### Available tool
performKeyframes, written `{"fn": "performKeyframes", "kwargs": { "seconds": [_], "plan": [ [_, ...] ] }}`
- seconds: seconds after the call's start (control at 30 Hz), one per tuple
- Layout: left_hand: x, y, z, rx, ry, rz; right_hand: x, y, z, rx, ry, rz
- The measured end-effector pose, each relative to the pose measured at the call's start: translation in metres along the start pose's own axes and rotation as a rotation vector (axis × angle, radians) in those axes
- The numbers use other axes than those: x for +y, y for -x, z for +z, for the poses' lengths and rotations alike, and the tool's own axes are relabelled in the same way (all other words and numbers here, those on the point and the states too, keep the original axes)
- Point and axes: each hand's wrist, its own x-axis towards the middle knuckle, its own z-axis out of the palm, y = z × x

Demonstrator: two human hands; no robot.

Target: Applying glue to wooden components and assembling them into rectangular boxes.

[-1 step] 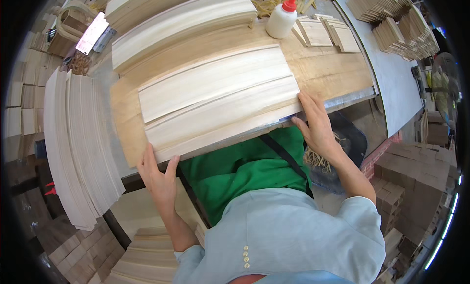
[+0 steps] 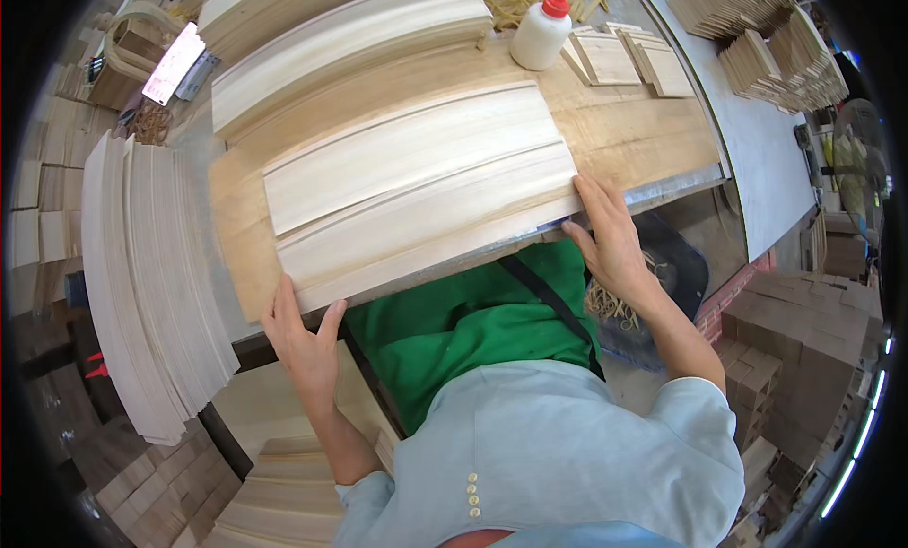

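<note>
Worktop [image 2: 629, 151] of tan wood is spread across the middle of the scene. On its left, a tall stack of thin pale boards [image 2: 151, 293] is stood, its layers packed closely together. At the far side of the worktop, long pale planks [image 2: 350, 61] are piled. Nearer, a pale wooden panel [image 2: 416, 174] is laid flat close along the near edge, with a lengthwise seam seen between its far and near parts. Green cloth [image 2: 473, 326] is draped below that edge, and to its right a dark tub [image 2: 676, 274] is partly hidden by the right forearm.

The panel is framed by two hands. Its near left corner is touched by the left hand [image 2: 305, 345], the fingers set at the left end and the thumb by the near edge. Its near right corner is met likewise by the right hand [image 2: 610, 241]. Neither hand is closed, fingers and thumb being parted; how firmly the panel is pressed cannot be told.

Small thin wooden pieces [image 2: 610, 58] are laid at the far right, just beside a white bottle [image 2: 539, 39] topped by a red cap [image 2: 558, 1].
</note>
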Motion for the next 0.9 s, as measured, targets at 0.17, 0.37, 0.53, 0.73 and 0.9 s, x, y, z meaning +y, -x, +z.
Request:
{"fn": "performKeyframes", "kwargs": {
  "seconds": [0.17, 0.37, 0.53, 0.73, 0.9],
  "plan": [
    [-0.006, -0.007, 0.004, -0.012, -0.151, 0.165, 0.008, 0.005, 0.003, -0.001, 0.073, -0.024],
    [-0.017, -0.016, 0.007, 0.001, -0.102, 0.221, 0.012, 0.004, 0.007, 0.048, 0.064, -0.024],
    [-0.019, -0.037, 0.006, -0.112, 0.020, 0.249, 0.023, -0.011, 0.006, 0.062, -0.005, -0.072],
    [-0.020, -0.048, 0.014, -0.167, -0.018, 0.346, 0.035, -0.020, 0.005, 0.049, -0.034, -0.103],
    [-0.018, -0.048, 0.014, -0.142, -0.007, 0.310, 0.038, -0.035, -0.014, -0.023, -0.145, -0.012]
  ]
}}
